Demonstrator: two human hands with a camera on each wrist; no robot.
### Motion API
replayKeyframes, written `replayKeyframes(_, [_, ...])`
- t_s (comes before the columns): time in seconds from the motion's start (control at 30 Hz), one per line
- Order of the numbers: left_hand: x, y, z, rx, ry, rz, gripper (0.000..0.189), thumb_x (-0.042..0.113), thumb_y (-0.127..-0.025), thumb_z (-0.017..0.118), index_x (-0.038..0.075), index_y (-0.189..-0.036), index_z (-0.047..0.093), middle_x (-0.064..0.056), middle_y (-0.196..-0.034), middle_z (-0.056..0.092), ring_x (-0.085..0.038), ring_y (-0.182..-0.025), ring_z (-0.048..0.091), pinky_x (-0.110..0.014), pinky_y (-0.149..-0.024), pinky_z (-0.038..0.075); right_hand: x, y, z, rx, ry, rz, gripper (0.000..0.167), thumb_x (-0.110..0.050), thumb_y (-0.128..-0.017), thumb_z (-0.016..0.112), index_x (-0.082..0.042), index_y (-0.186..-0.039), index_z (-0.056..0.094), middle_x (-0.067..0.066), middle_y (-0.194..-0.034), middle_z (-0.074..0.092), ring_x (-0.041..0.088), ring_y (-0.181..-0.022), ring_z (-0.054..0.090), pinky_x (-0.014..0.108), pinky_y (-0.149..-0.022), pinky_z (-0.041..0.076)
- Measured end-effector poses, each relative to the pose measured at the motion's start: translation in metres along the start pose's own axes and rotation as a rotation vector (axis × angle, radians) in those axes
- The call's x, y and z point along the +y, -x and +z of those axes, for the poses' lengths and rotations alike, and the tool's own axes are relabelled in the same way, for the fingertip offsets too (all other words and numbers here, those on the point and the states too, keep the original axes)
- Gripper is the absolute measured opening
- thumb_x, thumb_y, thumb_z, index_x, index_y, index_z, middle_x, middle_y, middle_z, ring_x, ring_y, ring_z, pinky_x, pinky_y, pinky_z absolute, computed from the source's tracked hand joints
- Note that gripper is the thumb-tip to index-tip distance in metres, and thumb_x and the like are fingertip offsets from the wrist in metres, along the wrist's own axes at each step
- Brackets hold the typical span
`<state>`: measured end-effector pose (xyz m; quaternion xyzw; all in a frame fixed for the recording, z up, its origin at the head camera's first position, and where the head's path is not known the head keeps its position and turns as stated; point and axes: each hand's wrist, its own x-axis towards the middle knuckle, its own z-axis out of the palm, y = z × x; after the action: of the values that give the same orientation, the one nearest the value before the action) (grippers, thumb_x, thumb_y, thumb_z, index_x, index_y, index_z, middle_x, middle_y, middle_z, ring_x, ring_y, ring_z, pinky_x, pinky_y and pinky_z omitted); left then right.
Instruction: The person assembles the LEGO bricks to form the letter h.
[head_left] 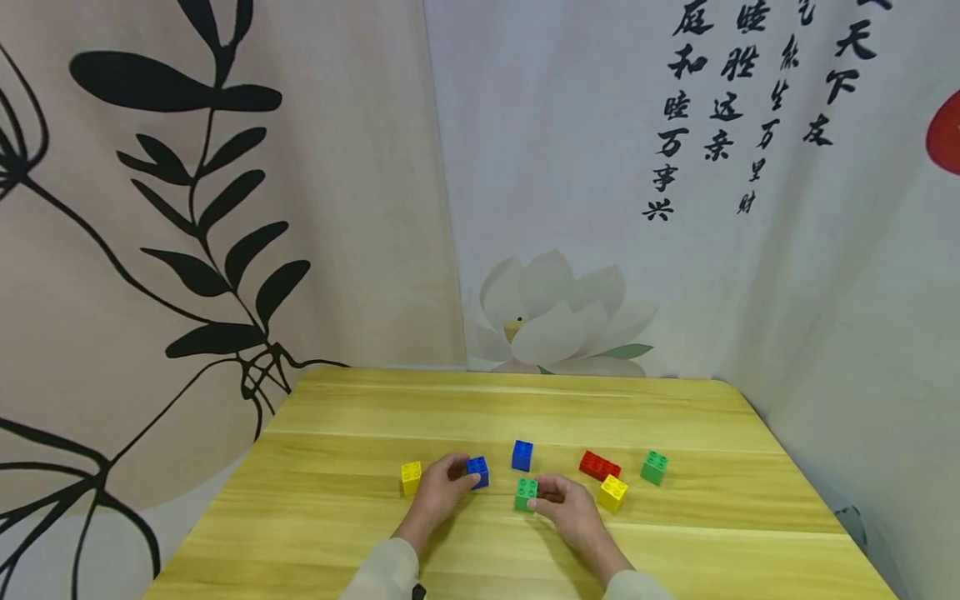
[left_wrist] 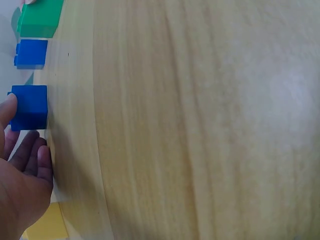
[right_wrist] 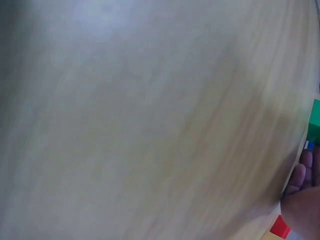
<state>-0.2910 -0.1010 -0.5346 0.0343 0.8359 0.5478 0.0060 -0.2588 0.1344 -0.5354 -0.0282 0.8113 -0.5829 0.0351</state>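
Note:
In the head view my left hand [head_left: 440,492] pinches a blue toy block [head_left: 477,472] between thumb and finger. The left wrist view shows the thumb against that blue block [left_wrist: 31,107], the other fingers curled below it. My right hand [head_left: 572,510] pinches a green block [head_left: 525,495], thumb at its front and a finger behind. Only an edge of this green block [right_wrist: 314,122] shows in the right wrist view. A second blue block [head_left: 522,455] stands on the table between and beyond the two hands.
A yellow block [head_left: 411,478] sits just left of my left hand. Right of my right hand are a red block [head_left: 599,466], another yellow block [head_left: 612,493] and another green block [head_left: 654,467]. The wooden table [head_left: 480,408] ends at a printed curtain [head_left: 360,208].

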Motion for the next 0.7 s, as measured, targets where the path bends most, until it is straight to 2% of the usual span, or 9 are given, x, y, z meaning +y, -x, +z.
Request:
replayKeyframes(0.17, [-0.002, -0.001, -0.002, -0.006, -0.01, 0.018, 0.036, 0.018, -0.095, 0.07, -0.002, -0.124, 0.062, -0.013, -0.116, 0.065, -0.029, -0.107, 0.06, -0.048, -0.094, 0.049, 0.001, 0.001, 0.0, -0.005, 0.01, -0.01, 0.041, -0.015, -0.087, 0.077, 0.003, -0.122, 0.064, 0.008, -0.109, 0.068, 0.023, -0.1, 0.063, 0.039, -0.088, 0.053])
replayKeyframes(0.3, [-0.001, -0.001, -0.004, 0.003, -0.013, 0.011, 0.035, 0.019, -0.094, 0.07, 0.001, -0.123, 0.064, -0.009, -0.112, 0.065, -0.025, -0.102, 0.06, -0.044, -0.089, 0.052, 0.001, -0.001, 0.0, -0.011, 0.032, 0.013, 0.041, -0.018, -0.088, 0.076, 0.0, -0.123, 0.065, 0.006, -0.111, 0.068, 0.022, -0.102, 0.062, 0.04, -0.09, 0.052])
replayKeyframes(0.5, [0.006, -0.002, -0.006, 0.033, 0.013, 0.012, 0.039, 0.02, -0.094, 0.07, 0.0, -0.127, 0.062, -0.01, -0.112, 0.065, -0.025, -0.101, 0.061, -0.037, -0.082, 0.054, 0.0, -0.003, 0.0, -0.032, 0.055, 0.046, 0.043, -0.02, -0.089, 0.075, -0.001, -0.126, 0.064, 0.007, -0.114, 0.067, 0.024, -0.105, 0.062, 0.044, -0.091, 0.051])
replayKeyframes(0.7, [0.017, -0.004, -0.011, 0.03, 0.063, 0.018, 0.041, 0.021, -0.095, 0.069, 0.0, -0.129, 0.061, -0.009, -0.111, 0.066, -0.025, -0.102, 0.062, -0.036, -0.084, 0.054, -0.001, -0.005, 0.001, -0.044, 0.061, 0.046, 0.044, -0.02, -0.09, 0.074, -0.001, -0.128, 0.063, 0.01, -0.117, 0.067, 0.026, -0.108, 0.061, 0.045, -0.093, 0.051])
